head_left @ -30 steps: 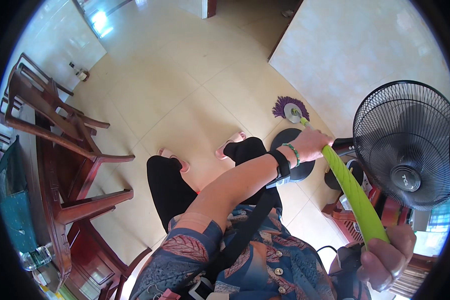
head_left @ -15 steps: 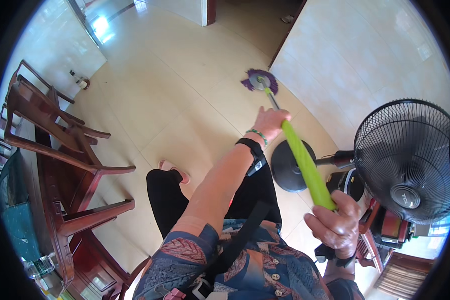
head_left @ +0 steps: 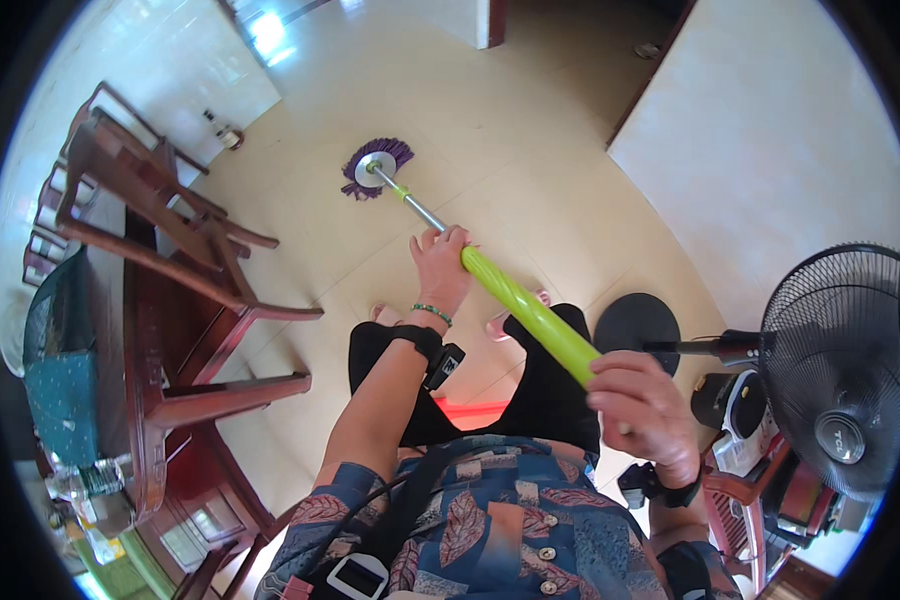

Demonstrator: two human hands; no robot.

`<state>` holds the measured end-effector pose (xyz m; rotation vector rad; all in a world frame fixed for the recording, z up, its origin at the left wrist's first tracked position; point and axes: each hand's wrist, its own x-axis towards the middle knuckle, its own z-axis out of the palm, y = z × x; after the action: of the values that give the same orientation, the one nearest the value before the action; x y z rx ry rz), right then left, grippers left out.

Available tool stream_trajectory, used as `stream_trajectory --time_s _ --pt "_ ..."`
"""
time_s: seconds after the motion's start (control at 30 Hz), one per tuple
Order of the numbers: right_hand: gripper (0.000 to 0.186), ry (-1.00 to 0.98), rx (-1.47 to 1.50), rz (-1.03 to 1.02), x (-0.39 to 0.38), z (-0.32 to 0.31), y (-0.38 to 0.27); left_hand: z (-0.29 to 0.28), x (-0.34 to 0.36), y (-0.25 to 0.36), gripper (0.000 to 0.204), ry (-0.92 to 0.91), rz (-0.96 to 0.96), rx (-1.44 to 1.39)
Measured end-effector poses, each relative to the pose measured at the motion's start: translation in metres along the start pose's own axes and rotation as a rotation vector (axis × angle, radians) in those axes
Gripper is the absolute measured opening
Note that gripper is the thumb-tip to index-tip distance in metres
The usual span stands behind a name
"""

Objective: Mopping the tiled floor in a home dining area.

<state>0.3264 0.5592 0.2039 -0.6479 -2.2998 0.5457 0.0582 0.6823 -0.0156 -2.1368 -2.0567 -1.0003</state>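
Note:
A mop with a bright green grip and a silver pole slants from my body out over the floor. Its round head, a silver disc fringed with purple strands, rests on the beige tiles ahead, left of centre. My left hand wraps round the pole just beyond the green grip. Around the near end of that grip my right hand is closed, and the handle's tip is hidden in it. Both wrists wear black straps with small devices.
Dark wooden chairs and a table line the left side. A bottle stands by the far left wall. At my right is a black standing fan with a round base. A pale wall borders a doorway ahead right.
The mop head has swept left across the floor, away from the wall corner by the doorway. My left hand has moved left with the pole, and both hands keep their grip.

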Motion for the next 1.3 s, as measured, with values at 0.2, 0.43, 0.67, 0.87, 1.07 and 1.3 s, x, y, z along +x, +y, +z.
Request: stream_trajectory --time_s 0.2,0.43,0.67,0.87,1.07,1.3 --pt "0.028 0.29 0.168 -0.026 -0.012 -0.025 -0.03 -0.05 -0.043 0.011 0.016 0.022 0.093 -0.214" --pt "0.015 0.545 0.08 0.059 -0.066 -0.066 -0.055 -0.079 -0.077 0.062 0.014 -0.211 0.19 -0.389" --pt "0.018 0.475 -0.166 0.073 -0.11 -0.126 -0.097 -0.095 -0.09 0.121 0.015 -0.481 0.18 -0.532" --pt "0.013 0.644 -0.153 0.144 -0.089 -0.115 -0.076 -0.099 -0.079 0.107 0.016 -0.503 0.158 -0.53" --pt "0.014 0.539 0.007 0.018 -0.028 -0.064 -0.06 -0.087 -0.068 0.042 0.02 -0.249 0.158 -0.38" --pt "0.008 0.206 0.12 -0.069 0.04 0.042 -0.045 -0.07 -0.07 -0.096 0.022 0.068 0.061 -0.317"
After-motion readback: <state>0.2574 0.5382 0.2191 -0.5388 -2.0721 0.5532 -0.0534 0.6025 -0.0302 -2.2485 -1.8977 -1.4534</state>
